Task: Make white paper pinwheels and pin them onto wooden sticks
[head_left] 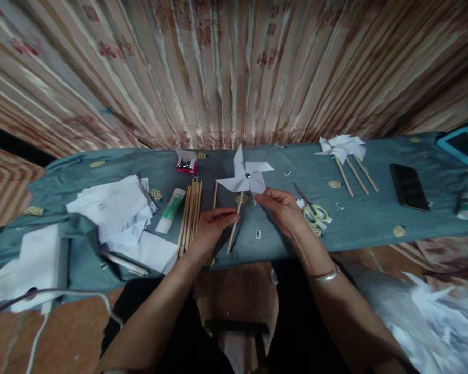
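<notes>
Grip: left hand point(214, 224) is closed on the stick point(231, 241) about halfway down, thumb and fingers together around it. The right hand point(283, 208) has its fingertips pinched on the paper blade at 5 o'clock from the pin.
Place: the pinwheel point(245, 179) is held over the table point(374, 218) at mid-view, near the front edge. Its stick slants down toward 7 o'clock.
Weight: it looks very light, just thin paper on a slim wooden rod.
Stiffness: the stick seems rigid but thin enough to snap. The blades are soft and would crease or tear under a hard pinch.
Weak spot: probably the pin at the hub, where paper meets wood.
Where to hold: the bare stick below the blades is the safest place. A blade should be touched only lightly, at its edge.
Paper sheets point(113, 208): one loose heap at 9 o'clock from the pinwheel, too overlapped to count.
Glue tube point(171, 210): one, lying just right of the heap.
Pin box point(186, 165): one, open, at 10 o'clock.
Spare sticks point(191, 218): one tight bundle beside the left hand, roughly half a dozen, though I cannot count them exactly.
Loose stick point(216, 195): one, between the bundle and the pinwheel.
Scissors point(314, 212): one pair at 3 o'clock, just beyond the right hand.
Finished pinwheels point(341, 147): three sticks fan out from overlapping paper heads at 2 o'clock.
Phone point(408, 187): one, dark, lying flat, farther right.
</notes>
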Available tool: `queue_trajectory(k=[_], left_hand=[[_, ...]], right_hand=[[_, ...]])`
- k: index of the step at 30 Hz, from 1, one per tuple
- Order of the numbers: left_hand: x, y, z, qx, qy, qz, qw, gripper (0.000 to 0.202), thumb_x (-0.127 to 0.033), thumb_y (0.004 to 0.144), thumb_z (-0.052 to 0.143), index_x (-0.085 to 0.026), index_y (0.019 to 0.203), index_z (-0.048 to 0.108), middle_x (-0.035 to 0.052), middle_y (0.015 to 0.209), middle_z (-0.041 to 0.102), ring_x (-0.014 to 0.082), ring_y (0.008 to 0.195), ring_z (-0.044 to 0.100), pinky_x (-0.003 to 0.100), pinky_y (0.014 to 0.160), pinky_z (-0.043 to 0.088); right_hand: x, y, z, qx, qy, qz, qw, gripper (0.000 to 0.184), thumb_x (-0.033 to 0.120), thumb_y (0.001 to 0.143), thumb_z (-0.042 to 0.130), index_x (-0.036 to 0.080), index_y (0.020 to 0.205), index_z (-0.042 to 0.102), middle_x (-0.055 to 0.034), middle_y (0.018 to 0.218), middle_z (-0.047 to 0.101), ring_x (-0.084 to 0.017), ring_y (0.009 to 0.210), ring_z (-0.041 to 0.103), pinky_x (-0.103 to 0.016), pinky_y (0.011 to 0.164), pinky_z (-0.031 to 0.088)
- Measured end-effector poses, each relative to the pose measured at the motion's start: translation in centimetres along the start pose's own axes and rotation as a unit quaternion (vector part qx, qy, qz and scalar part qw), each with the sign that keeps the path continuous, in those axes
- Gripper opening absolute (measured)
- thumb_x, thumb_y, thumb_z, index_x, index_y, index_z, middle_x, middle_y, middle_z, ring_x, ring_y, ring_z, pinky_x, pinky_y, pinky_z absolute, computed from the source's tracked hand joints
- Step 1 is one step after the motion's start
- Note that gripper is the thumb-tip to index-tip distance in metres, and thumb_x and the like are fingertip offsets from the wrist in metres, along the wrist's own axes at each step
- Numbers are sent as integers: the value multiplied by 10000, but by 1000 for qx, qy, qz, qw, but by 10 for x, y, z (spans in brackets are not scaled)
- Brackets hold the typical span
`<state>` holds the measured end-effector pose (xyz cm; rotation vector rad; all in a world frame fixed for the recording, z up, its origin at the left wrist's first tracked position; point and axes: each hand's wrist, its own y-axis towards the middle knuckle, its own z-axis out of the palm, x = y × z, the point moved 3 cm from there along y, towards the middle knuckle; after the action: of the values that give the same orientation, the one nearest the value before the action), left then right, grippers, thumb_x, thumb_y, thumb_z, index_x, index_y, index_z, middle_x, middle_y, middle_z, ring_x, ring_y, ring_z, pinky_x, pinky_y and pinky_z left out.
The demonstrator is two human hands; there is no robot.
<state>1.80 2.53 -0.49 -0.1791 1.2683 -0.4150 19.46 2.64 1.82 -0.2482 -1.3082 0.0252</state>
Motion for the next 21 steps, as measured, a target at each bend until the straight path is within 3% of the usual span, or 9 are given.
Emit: queue_trajectory(k=[6, 14, 21], left_hand=[[-2, -2, 1, 0, 21, -4, 1000, 322, -360, 516, 867, -178, 763, 770, 32, 728, 730, 169, 716, 642, 307, 756, 494], [-2, -3, 2, 5, 24, -8, 1000, 299, -342, 514, 863, -176, 745, 772, 30, 712, 727, 153, 682, 622, 296, 735, 491], [-2, -3, 2, -3, 24, -6, 1000, 327, -353, 482, 875, -178, 740, 775, 31, 702, 727, 152, 668, 614, 289, 710, 484]], right_hand=[[-6, 0, 3, 7, -9, 9, 1000, 275, 465, 512, 872, 256, 634, 741, 29, 700, 701, -146, 720, 592, -290, 772, 446], [-7, -2, 14, 19, 12, 30, 999, 301, 449, 474, 886, 255, 674, 773, 27, 701, 737, -141, 674, 609, -304, 754, 467], [-4, -3, 11, 27, -68, 34, 997, 335, 537, 528, 843, 241, 665, 768, 23, 665, 715, -127, 602, 552, -275, 606, 423]])
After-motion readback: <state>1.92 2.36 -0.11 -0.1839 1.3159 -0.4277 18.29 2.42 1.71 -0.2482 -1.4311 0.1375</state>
